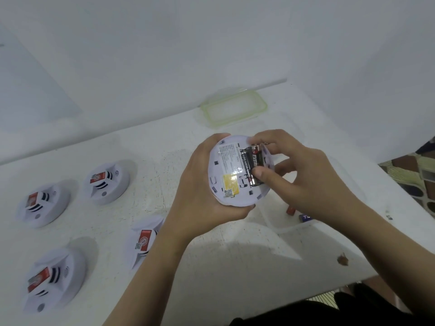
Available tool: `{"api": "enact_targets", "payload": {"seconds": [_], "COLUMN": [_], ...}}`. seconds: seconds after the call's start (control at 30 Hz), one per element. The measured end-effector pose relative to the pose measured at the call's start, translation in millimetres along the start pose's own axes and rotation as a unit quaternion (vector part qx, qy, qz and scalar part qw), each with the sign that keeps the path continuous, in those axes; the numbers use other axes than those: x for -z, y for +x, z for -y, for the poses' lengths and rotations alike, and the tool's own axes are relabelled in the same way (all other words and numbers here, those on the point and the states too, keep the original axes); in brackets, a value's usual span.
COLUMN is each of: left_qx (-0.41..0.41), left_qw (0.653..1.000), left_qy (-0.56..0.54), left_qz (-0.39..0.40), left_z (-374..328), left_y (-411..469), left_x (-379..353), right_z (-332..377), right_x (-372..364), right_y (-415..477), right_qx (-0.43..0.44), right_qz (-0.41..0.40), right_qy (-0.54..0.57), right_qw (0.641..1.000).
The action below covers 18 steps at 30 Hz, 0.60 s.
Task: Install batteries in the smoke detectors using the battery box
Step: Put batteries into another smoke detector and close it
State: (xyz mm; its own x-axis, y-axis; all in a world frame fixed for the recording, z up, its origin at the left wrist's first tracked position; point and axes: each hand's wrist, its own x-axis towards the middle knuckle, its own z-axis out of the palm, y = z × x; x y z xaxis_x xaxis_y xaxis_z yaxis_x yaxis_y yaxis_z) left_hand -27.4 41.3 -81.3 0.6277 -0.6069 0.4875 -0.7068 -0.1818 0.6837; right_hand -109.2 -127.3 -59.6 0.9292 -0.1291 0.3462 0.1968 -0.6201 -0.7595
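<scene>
**Battery pinched into an upturned detector**

The right hand's fingers [259,138] curl over the far end of a black battery [256,164] while the thumb presses its near end, so the cell is pinched lengthwise between them. It lies in the open compartment on the back of a white smoke detector [229,168], just beside a second battery [245,167] seated on its left. The right hand [303,184] reaches in from the right side.

The left hand [200,187] cups the detector from the left, fingertips wrapped round its far rim and the thumb under its near edge, holding it above the worktop [211,267] with the labelled back facing up. A printed label and a yellow sticker show on that back.

Below the right hand sits the clear battery box [277,229], lid off, with a red cell [290,210] and a blue cell [304,217] lying in it. Its green-rimmed lid [263,102] rests flat farther back, near the wall.

To the left, four more detectors stand face up on the worktop, each with a red tag: far one [109,182], leftmost one [43,204], nearest one [54,274], and one [146,241] partly hidden behind the left forearm.
</scene>
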Motion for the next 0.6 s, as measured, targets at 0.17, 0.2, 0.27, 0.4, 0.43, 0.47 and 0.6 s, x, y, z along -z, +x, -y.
{"api": "enact_targets", "payload": {"seconds": [0.17, 0.2, 0.27, 0.4, 0.43, 0.47, 0.6], "left_qx": [0.009, 0.017, 0.036, 0.053, 0.059, 0.067, 0.09], "left_qw": [0.999, 0.999, 0.997, 0.996, 0.996, 0.995, 0.991], "left_qy": [-0.035, -0.043, -0.062, -0.07, -0.072, -0.075, -0.1], "left_qz": [0.002, 0.001, 0.003, 0.016, 0.016, 0.014, -0.004], "left_z": [-4.6, -3.6, -2.1, 3.9, 5.7, 7.6, 11.5], "left_y": [6.5, 6.8, 6.8, 4.6, 3.0, 1.3, -3.4], "left_x": [-11.1, -14.4, -20.4, -29.8, -31.5, -33.1, -38.9], "right_z": [-9.8, -11.5, -13.2, -22.0, -26.3, -31.5, -53.1], "right_x": [4.0, 6.1, 11.4, 26.1, 30.1, 33.6, 42.7], "right_y": [-4.6, -5.9, -9.4, -17.7, -20.2, -22.9, -36.6], "right_qx": [0.047, 0.052, 0.048, -0.007, -0.03, -0.057, -0.139], "right_qz": [-0.11, -0.123, -0.142, -0.199, -0.203, -0.201, -0.145], "right_qy": [0.001, -0.004, 0.014, 0.082, 0.077, 0.065, -0.013], "right_qw": [0.993, 0.991, 0.989, 0.977, 0.976, 0.976, 0.979]}}
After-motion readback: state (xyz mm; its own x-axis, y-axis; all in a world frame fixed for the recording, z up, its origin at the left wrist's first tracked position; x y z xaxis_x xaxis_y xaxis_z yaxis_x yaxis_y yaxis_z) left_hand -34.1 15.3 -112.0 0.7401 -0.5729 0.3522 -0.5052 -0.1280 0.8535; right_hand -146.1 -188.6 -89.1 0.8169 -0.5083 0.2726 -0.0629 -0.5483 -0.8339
